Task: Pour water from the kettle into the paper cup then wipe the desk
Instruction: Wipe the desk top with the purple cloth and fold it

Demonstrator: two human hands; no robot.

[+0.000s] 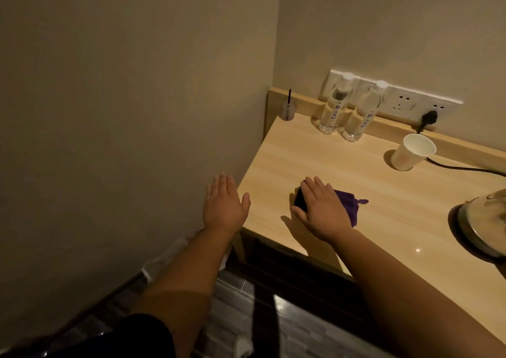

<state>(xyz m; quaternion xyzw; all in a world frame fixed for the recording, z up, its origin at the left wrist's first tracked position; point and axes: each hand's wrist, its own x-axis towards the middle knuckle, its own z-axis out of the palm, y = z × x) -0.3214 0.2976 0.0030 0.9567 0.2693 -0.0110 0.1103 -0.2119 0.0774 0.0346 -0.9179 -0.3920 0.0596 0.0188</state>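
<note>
My right hand (323,208) lies flat, palm down, on a folded purple cloth (347,204) near the front left part of the light wooden desk (315,160). My left hand (224,201) hovers open with fingers together, just off the desk's left edge, holding nothing. A white paper cup (413,152) stands upright at the back right; whether it holds water is not visible. The kettle (484,220) sits on its base at the right edge of the view, partly cut off.
Two clear water bottles (335,105) (364,114) stand by the back rail below a wall socket strip (402,103) with a black plug. A small diffuser jar (287,110) occupies the back left corner. The wall closes in on the left.
</note>
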